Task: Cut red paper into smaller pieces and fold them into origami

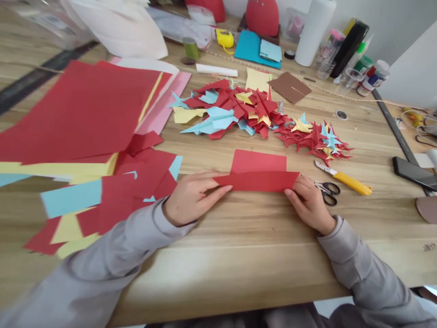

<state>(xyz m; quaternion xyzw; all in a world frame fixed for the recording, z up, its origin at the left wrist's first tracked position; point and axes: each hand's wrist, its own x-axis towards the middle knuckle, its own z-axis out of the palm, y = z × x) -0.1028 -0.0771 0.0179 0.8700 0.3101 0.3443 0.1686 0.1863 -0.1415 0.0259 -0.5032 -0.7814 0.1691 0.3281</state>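
A narrow strip of red paper (257,181) is stretched between my two hands above the wooden table. My left hand (194,197) pinches its left end between thumb and fingers. At the right end, my right hand (311,200) grips the strip the same way. Just behind the strip a red paper rectangle (259,161) shows, its lower edge hidden by the strip; whether the two are joined I cannot tell. Black-handled scissors (329,192) lie beside my right hand, their blades partly covered by it.
Large red sheets (88,109) and cut pieces (136,182) cover the left side. Folded paper shapes (235,107) are heaped behind my hands, with a smaller pile (319,136) to the right. A yellow cutter (351,181) and a phone (414,172) lie at the right.
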